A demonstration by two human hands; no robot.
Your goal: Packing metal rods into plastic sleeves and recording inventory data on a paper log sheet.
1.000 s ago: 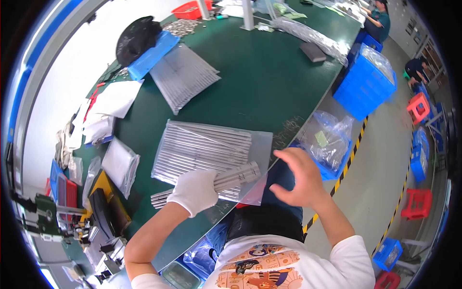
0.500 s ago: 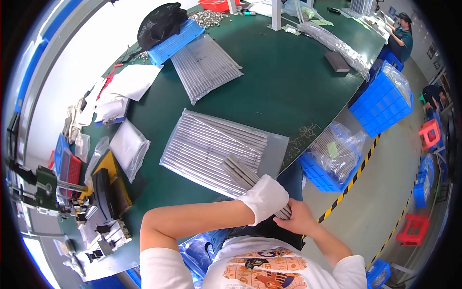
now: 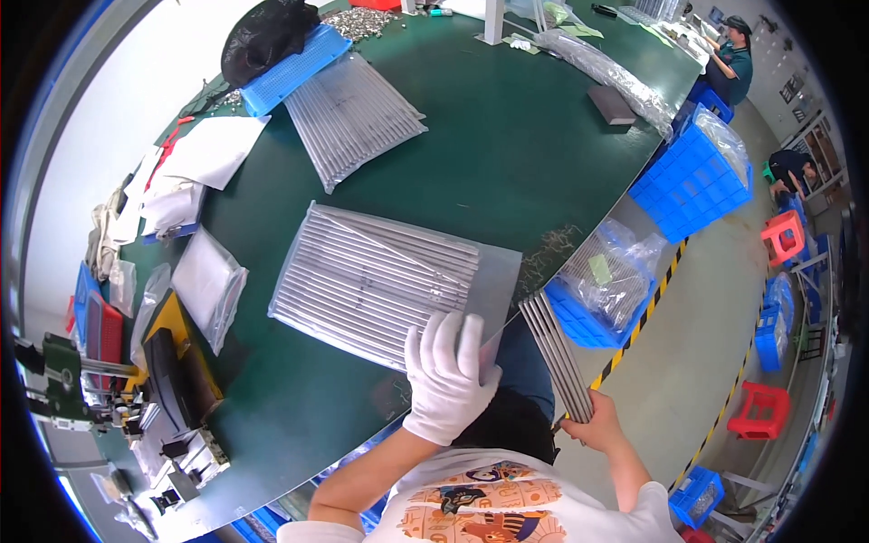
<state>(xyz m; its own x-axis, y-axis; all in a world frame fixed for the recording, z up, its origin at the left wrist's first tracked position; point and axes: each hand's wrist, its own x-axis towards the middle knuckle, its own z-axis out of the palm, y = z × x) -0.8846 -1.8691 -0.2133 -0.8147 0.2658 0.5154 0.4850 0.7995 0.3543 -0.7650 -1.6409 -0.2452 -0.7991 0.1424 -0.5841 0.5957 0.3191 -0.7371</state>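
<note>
Looking out over a workshop with a pale floor point(image 3: 697, 317), marked by a yellow-and-black line point(image 3: 664, 285). Filled across the middle by a green bench point(image 3: 507, 172), slanting away to the upper right. Beside its right edge, set lower, 2 blue crates: a far crate point(image 3: 692, 185) and a near crate point(image 3: 584, 328), each with clear plastic showing at the top.

On the bench, close to its near edge, lying flat: a clear bag of silver rods point(image 3: 371, 281), packed mostly in parallel rows, with a few slanting across the rest. Farther back, well apart: another bag point(image 3: 353, 118) of rods.

Out past the bench edge, in front of the near crate: a loose bundle of grey rods point(image 3: 557, 357), tilted. Gripped at the lower end by the bare right hand point(image 3: 595, 425), fingers wrapped closely round. By the bag's near right corner, the white-gloved left hand point(image 3: 451, 385): fingers extended and slightly apart, with nothing visible in hold; impossible to tell touching from hovering.

Judging from this, likely at a handling step: bundle controlled with 1 hand, other hand free. Next, seems to call for keeping the rods aligned, clearing the crate's rim, and perhaps supporting the upper end against rods sliding out lengthwise.
</note>
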